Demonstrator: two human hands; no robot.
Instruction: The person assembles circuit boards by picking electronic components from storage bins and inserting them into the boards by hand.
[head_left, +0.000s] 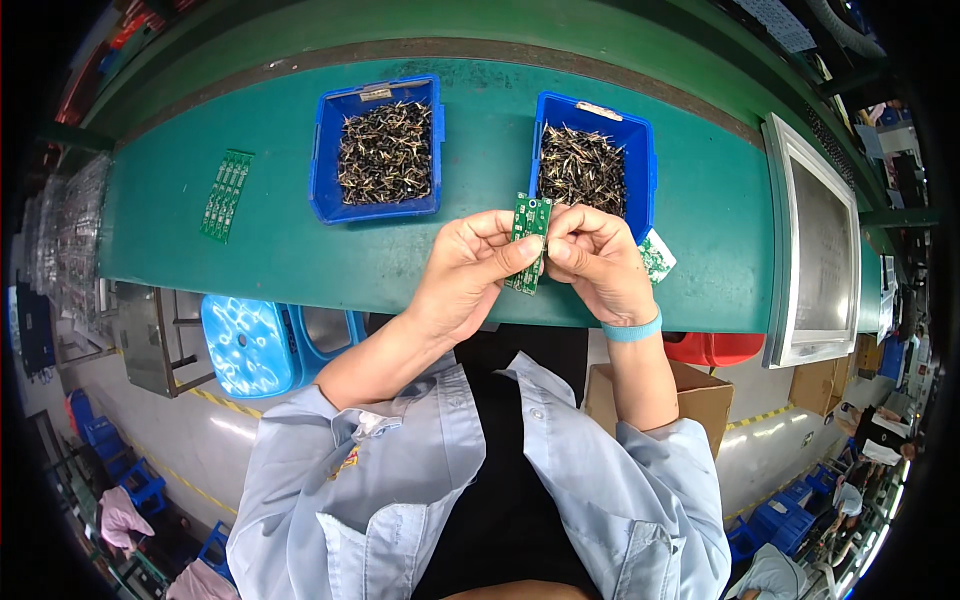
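A narrow green circuit board (529, 215) stands upright in front of me, over the near part of the bench. My left hand (470, 265) grips its left edge, thumb across the front face. At the board's right edge my right hand (603, 262) is closed in a pinch; whatever lies between its thumb and fingertips is too small to make out. Just beyond that hand sits a blue bin (648, 165) filled with small black parts with thin metal leads (580, 165). A second blue bin (322, 165), farther left, holds similar parts (385, 150).
A green circuit board panel (227, 195) lies at the left of the green bench (270, 240). Other boards (656, 256) lie beside the right bin. A metal-framed panel (815, 250) stands at the right end. Below are a blue stool (247, 345), a red stool (710, 349) and a cardboard box (705, 395).
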